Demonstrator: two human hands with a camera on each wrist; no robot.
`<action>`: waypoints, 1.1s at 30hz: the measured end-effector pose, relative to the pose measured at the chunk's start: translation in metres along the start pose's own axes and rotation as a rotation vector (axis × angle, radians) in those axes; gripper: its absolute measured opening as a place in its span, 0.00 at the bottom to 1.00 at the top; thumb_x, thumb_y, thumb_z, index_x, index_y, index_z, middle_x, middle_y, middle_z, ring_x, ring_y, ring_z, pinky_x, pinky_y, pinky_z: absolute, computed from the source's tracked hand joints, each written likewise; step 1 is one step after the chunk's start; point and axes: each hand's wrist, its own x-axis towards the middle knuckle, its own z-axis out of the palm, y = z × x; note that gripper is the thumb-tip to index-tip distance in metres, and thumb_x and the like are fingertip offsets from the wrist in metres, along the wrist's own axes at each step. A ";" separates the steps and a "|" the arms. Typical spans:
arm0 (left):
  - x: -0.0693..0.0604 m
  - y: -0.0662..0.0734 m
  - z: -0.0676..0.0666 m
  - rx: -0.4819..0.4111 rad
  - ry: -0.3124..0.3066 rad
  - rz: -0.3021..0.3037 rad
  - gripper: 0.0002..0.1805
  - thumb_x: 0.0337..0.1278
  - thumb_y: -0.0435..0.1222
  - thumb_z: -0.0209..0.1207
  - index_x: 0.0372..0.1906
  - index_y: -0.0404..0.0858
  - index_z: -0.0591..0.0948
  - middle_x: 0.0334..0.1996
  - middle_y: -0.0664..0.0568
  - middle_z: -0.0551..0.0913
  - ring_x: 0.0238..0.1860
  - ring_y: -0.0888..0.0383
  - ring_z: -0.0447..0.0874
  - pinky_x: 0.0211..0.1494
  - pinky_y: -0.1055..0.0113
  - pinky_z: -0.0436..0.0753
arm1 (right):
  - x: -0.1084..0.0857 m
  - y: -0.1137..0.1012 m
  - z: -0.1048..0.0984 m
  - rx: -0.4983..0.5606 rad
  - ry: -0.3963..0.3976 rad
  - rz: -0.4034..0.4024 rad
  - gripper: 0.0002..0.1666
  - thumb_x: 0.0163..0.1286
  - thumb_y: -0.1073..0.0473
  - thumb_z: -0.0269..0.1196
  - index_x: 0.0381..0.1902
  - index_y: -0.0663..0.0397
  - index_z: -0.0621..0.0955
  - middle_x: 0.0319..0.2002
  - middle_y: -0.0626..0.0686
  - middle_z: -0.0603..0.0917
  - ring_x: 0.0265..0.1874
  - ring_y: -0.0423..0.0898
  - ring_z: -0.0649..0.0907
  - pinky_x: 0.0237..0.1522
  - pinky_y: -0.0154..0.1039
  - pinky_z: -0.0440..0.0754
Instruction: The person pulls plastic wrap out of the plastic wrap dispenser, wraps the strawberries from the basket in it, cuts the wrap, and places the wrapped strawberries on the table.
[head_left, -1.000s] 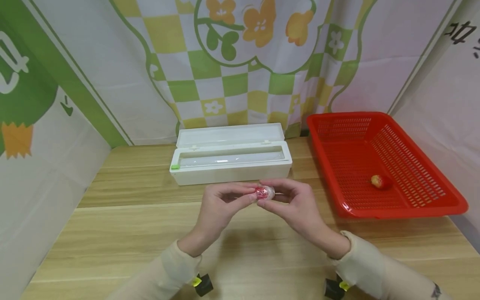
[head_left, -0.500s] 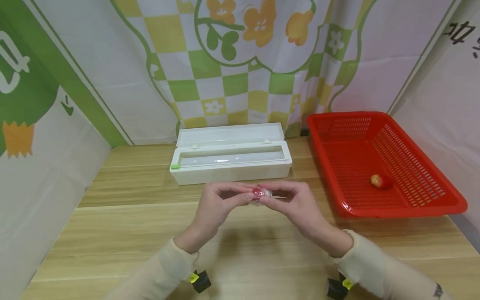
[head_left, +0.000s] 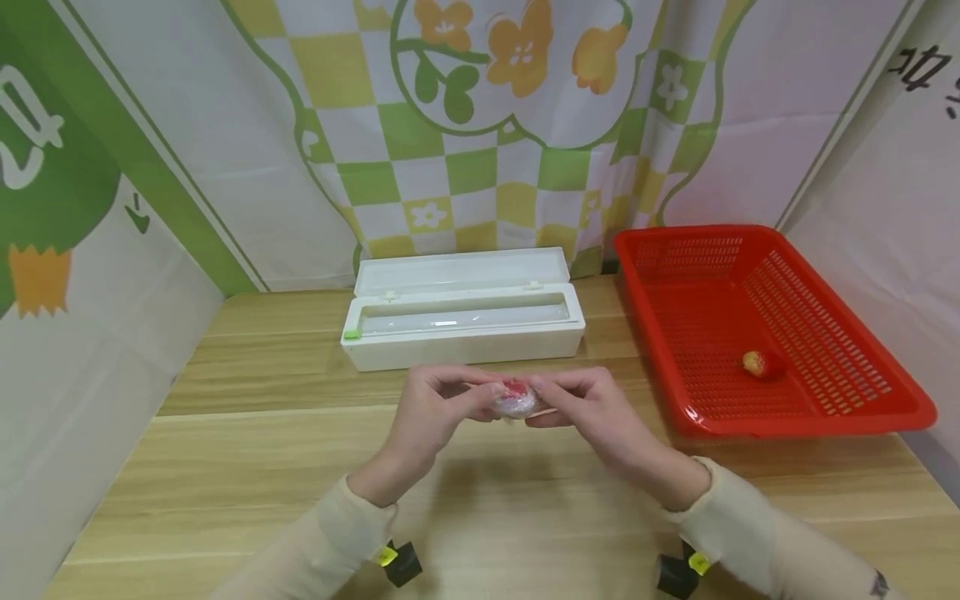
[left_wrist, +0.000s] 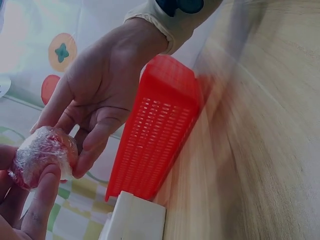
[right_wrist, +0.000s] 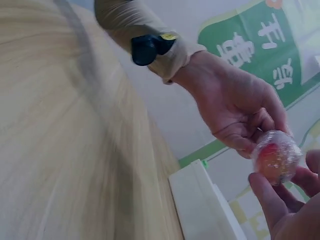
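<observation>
A small round fruit (head_left: 516, 403), red and pale yellow, is wrapped in crinkled clear cling film. My left hand (head_left: 429, 417) pinches its left side between thumb and fingers. From the right, my right hand (head_left: 606, 421) grips it too, the thumb on the film at the upper right. Seen by the left wrist camera, the wrapped fruit (left_wrist: 44, 155) sits between both hands' fingertips, with film folds bunched on it. The right wrist view shows the fruit (right_wrist: 276, 157) with a red patch under the film. Both hands hold it above the table, in front of the white box.
A white cling film dispenser (head_left: 465, 346), lid raised, stands at the back with a film roll (head_left: 465, 318) inside. To the right, a red plastic basket (head_left: 675, 367) holds one red and yellow fruit (head_left: 756, 363). The wooden table (head_left: 262, 483) meets printed curtains behind.
The wrapped fruit has turned in the fingers and sits slightly lower and to the left. My right thumb has shifted up over the film. Basket and dispenser look unchanged.
</observation>
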 end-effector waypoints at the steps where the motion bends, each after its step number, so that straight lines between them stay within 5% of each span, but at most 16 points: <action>1: 0.000 0.000 0.000 0.004 0.003 0.000 0.10 0.56 0.30 0.67 0.40 0.26 0.86 0.39 0.36 0.88 0.29 0.58 0.88 0.37 0.60 0.90 | 0.000 0.000 -0.001 0.002 -0.010 0.002 0.20 0.71 0.59 0.62 0.54 0.69 0.82 0.50 0.58 0.88 0.43 0.46 0.88 0.48 0.45 0.88; 8: 0.000 -0.001 -0.001 0.021 -0.033 0.021 0.10 0.57 0.30 0.66 0.39 0.25 0.86 0.39 0.34 0.88 0.29 0.59 0.88 0.37 0.62 0.90 | 0.000 0.001 -0.003 0.047 -0.012 0.028 0.19 0.70 0.61 0.63 0.52 0.73 0.81 0.43 0.48 0.90 0.41 0.45 0.89 0.49 0.43 0.88; 14: 0.000 -0.001 -0.002 0.028 -0.022 -0.036 0.10 0.59 0.32 0.65 0.39 0.27 0.86 0.36 0.37 0.89 0.24 0.56 0.88 0.33 0.60 0.89 | 0.000 -0.002 -0.002 -0.072 -0.057 0.049 0.20 0.73 0.59 0.60 0.54 0.69 0.81 0.48 0.59 0.88 0.38 0.45 0.89 0.41 0.45 0.89; 18: 0.001 -0.002 -0.002 0.023 0.015 -0.074 0.10 0.59 0.32 0.64 0.39 0.27 0.86 0.33 0.42 0.89 0.23 0.56 0.87 0.32 0.60 0.89 | -0.004 -0.004 0.003 -0.319 -0.054 -0.086 0.19 0.68 0.55 0.66 0.55 0.55 0.82 0.50 0.57 0.87 0.42 0.45 0.88 0.37 0.40 0.90; 22: 0.002 -0.003 0.000 0.024 0.022 -0.074 0.10 0.58 0.33 0.65 0.38 0.27 0.86 0.31 0.44 0.89 0.23 0.56 0.87 0.31 0.61 0.89 | -0.007 -0.001 0.008 -0.504 0.011 -0.298 0.30 0.57 0.55 0.75 0.58 0.48 0.79 0.50 0.50 0.87 0.43 0.43 0.87 0.37 0.34 0.88; 28: 0.002 -0.002 0.003 0.025 0.019 -0.063 0.10 0.60 0.32 0.63 0.37 0.27 0.86 0.30 0.42 0.88 0.21 0.57 0.86 0.28 0.62 0.88 | -0.009 0.001 0.013 -0.600 0.106 -0.591 0.29 0.52 0.64 0.77 0.54 0.52 0.82 0.47 0.52 0.88 0.40 0.45 0.88 0.36 0.31 0.88; 33: 0.001 -0.002 0.002 0.018 0.001 -0.074 0.14 0.66 0.37 0.61 0.41 0.28 0.86 0.30 0.43 0.88 0.21 0.57 0.86 0.29 0.62 0.89 | -0.009 0.001 0.013 -0.578 0.124 -0.617 0.21 0.55 0.66 0.74 0.48 0.52 0.85 0.43 0.52 0.89 0.39 0.44 0.87 0.33 0.30 0.87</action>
